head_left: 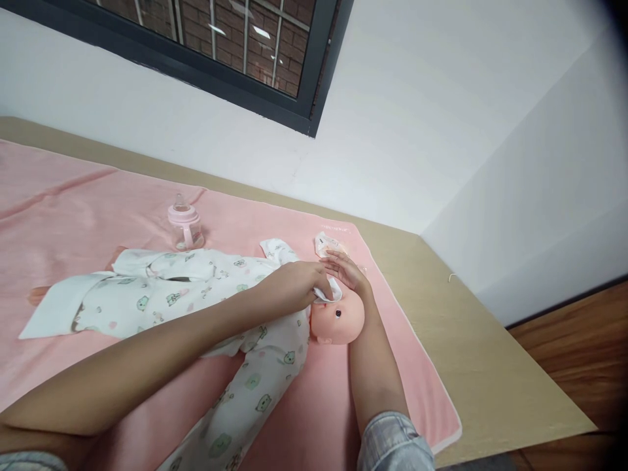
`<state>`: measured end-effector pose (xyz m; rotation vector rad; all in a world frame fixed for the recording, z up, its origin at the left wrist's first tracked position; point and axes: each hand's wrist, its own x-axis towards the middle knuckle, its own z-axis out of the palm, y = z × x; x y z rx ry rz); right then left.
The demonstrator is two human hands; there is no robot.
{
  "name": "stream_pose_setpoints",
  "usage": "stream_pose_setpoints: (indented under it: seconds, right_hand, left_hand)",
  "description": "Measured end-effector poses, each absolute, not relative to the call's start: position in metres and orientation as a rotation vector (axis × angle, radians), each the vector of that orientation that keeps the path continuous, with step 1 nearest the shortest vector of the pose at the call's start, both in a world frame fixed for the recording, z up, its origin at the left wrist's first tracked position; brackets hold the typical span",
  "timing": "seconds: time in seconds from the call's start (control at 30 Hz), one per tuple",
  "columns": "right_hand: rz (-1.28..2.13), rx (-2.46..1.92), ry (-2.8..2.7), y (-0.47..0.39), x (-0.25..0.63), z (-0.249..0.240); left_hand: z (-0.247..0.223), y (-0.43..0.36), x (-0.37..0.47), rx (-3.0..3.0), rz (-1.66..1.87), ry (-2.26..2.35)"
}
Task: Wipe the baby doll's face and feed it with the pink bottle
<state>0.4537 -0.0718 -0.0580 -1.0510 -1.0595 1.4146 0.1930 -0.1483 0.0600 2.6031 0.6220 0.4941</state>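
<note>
A baby doll [349, 322] in white printed clothes [189, 294] lies on its back on a pink blanket [387, 314], its head toward the right. My left hand [299, 285] reaches across the doll's chest, its fingers closed on a small white wipe [335, 290] that touches the doll's face. Beyond the head, my right hand [345, 269] rests against its far side with the fingers stretched out. Just past those fingertips lies a small white packet [324, 244]. The wipe covers part of the doll's face.
A baby bottle [185, 224] with a pink collar and handle stands on the blanket beyond the doll's legs. The blanket covers much of a light wooden table [471, 340]. Behind the table are a white wall and a dark-framed window [314, 78].
</note>
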Motion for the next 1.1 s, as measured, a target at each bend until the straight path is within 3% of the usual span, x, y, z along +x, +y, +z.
stream_pose_setpoints:
  seconds: [0.7, 1.1]
  right_hand:
    - [1.418, -1.052, -1.035, -0.068, 0.456, -0.062]
    - [1.433, -1.053, -1.042, -0.070, 0.455, -0.059]
  left_hand:
    - [0.050, -0.140, 0.195, 2.679, 0.525, 0.721]
    - [0.070, -0.132, 0.178, 2.630, 0.495, 0.612]
